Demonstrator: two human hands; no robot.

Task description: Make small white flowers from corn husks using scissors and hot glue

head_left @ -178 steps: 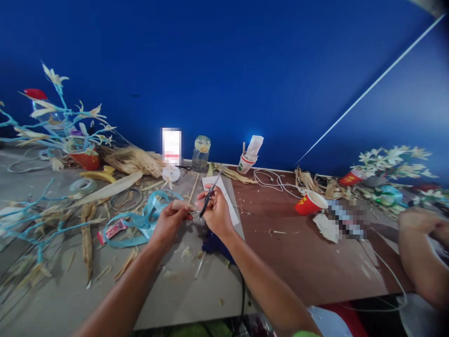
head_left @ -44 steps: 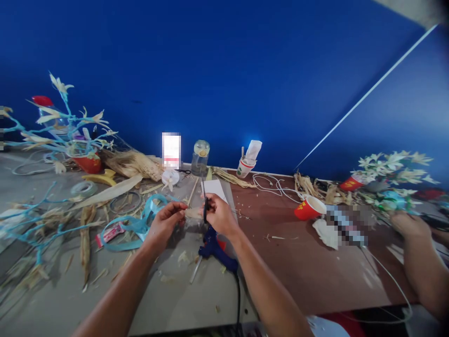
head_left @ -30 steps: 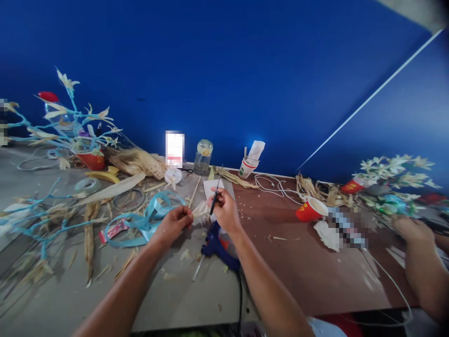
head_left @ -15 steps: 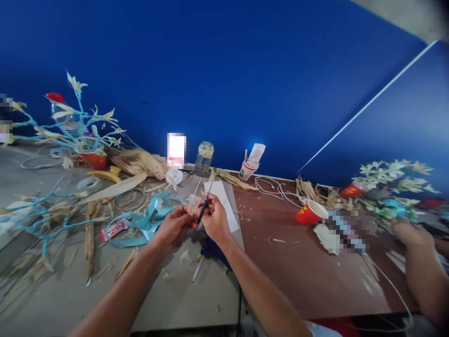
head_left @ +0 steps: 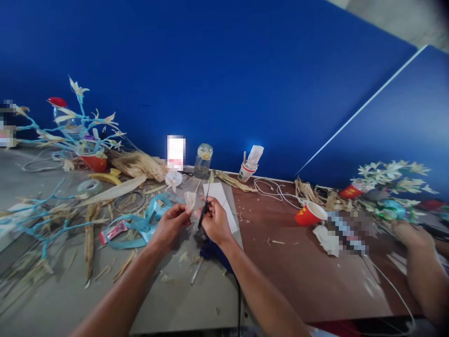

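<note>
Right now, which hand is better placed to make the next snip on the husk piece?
Probably the right. The right hand holds the scissors, blades pointing up beside the husk piece, while the left hand pinches that piece and is best kept steadying it.

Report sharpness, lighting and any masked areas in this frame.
Head view: soft, even light, only faint shadows on the grey tabletop; left hand pinching a pale husk scrap and right hand gripping thin black scissors are fairly sharp at centre; dried husk strips at the lower-left edge smear; the upright white card and a strip beside the red paper cup are pixelated.
</note>
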